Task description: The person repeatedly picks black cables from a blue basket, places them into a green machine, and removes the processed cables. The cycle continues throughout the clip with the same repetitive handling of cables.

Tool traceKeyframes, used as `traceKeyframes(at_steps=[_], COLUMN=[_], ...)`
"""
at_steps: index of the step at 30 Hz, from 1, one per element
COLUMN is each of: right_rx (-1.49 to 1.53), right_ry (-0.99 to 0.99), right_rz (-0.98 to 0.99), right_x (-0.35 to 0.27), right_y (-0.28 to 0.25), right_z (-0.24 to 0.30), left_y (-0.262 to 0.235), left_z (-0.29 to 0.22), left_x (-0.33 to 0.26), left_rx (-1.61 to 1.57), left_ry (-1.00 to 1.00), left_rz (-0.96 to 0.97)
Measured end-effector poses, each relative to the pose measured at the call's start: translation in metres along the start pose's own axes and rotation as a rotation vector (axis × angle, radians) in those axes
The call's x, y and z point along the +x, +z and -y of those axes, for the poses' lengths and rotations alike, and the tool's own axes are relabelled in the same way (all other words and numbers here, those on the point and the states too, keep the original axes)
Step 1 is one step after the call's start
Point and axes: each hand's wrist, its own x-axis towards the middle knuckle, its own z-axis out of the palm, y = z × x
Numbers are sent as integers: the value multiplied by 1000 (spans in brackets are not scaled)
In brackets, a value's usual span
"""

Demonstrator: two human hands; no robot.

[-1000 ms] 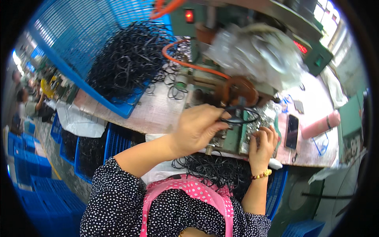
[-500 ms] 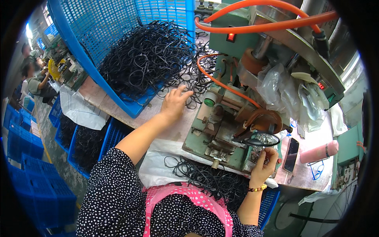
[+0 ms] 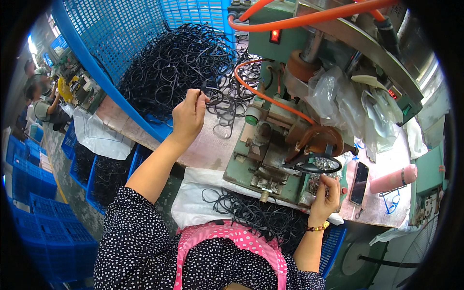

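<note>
My left hand (image 3: 190,117) is closed in a pinch, with a thin black cord loop (image 3: 212,90) at its fingertips. It hovers by the front rim of a blue basket (image 3: 157,130), beside loose black cord loops (image 3: 231,104) on the bench. Over a small tray of shiny metal bits (image 3: 304,195), my right hand (image 3: 326,197) has thumb and fingers pressed together; what they hold, if anything, is too small to make out. A green bench press (image 3: 232,166) stands between my hands, with a black-rimmed round lens (image 3: 319,169) just above the right one.
Tangled black cords (image 3: 179,72) heap in the basket, and more cords (image 3: 261,212) lie below the bench edge. Orange hoses (image 3: 309,21) cross over the press. A phone (image 3: 358,182) and a pink bottle (image 3: 394,179) rest at the right. Other people sit far left.
My left hand has moved left and back from the loose cords, its spread fingers now pinched on a cord loop. The right hand stays by the metal bits, its fingers still drawn together.
</note>
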Motion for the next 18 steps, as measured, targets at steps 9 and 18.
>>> traceKeyframes(at_steps=[9,18], right_rx=[21,285], right_ry=[16,149], right_rz=[-29,-7], right_x=[-3,13], right_y=[1,2], right_z=[0,20], left_y=[0,-37], left_z=[-10,-88], left_x=[-2,-17], left_rx=[-511,-769], left_ry=[-404,-459], left_rz=[-35,29])
